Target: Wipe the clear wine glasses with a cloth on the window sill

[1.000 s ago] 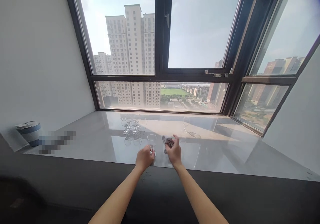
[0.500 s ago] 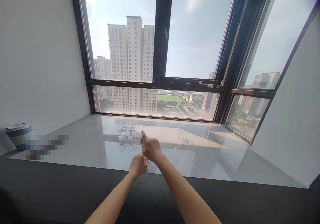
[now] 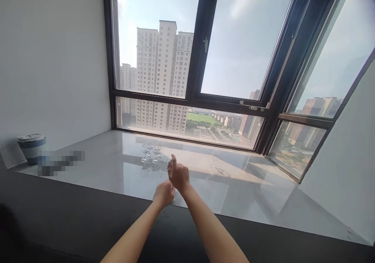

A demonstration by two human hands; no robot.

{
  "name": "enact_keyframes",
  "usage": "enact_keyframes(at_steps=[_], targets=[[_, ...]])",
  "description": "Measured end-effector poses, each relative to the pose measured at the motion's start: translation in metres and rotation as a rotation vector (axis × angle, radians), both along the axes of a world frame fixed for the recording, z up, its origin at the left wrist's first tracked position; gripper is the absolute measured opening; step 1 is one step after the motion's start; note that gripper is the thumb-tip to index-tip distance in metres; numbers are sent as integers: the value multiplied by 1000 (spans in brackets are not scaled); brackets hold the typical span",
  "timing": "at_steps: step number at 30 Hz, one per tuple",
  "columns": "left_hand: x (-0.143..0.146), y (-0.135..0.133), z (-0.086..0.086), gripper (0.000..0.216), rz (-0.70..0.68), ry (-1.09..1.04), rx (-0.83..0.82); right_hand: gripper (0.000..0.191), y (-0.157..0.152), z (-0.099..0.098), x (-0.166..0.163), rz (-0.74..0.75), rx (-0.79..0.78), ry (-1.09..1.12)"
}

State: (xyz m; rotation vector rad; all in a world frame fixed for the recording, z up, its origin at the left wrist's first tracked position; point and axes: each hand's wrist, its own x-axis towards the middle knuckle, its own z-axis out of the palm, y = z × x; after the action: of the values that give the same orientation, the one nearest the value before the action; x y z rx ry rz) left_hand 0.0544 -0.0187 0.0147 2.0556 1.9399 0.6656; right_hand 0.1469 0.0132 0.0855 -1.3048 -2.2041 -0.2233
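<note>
My right hand [image 3: 179, 174] is closed above the front part of the windowsill, its index finger raised. A small greyish bit shows beside its fingers, too little to name. Just below and to the left, close against it, my left hand [image 3: 164, 194] is curled near the sill's front edge. What it grips, if anything, is hidden by the fingers. Beyond the hands, to the left, several clear stemmed glasses [image 3: 156, 152] stand upright in a cluster. Another stemmed glass [image 3: 215, 157] stands alone to the right, faint in the sunlight.
The glossy grey windowsill [image 3: 96, 161] reflects the light. At the far left stands a blue and white tub [image 3: 33, 150] with a lid, near a blurred-out patch. A dark-framed window [image 3: 195, 79] rises behind, and a white wall [image 3: 55, 67] closes the left side.
The view has tilted and shifted, so the window and glasses appear farther right. Both hands stay close together over the sill's front, with hardly any change in their grip.
</note>
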Motion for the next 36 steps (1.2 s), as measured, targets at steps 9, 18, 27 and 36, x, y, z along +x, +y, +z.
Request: enact_keyframes(at_steps=[9, 18, 27, 36], targets=[[1, -2, 1, 21, 2, 24, 36, 55, -4, 4, 21, 55, 261, 109], [-2, 4, -7, 23, -7, 18, 66, 56, -9, 8, 14, 107, 104, 10], [-2, 3, -7, 22, -9, 50, 44, 58, -8, 36, 5, -13, -62, -228], [-4, 7, -12, 27, -51, 65, 87, 63, -2, 14, -4, 18, -180, -332]])
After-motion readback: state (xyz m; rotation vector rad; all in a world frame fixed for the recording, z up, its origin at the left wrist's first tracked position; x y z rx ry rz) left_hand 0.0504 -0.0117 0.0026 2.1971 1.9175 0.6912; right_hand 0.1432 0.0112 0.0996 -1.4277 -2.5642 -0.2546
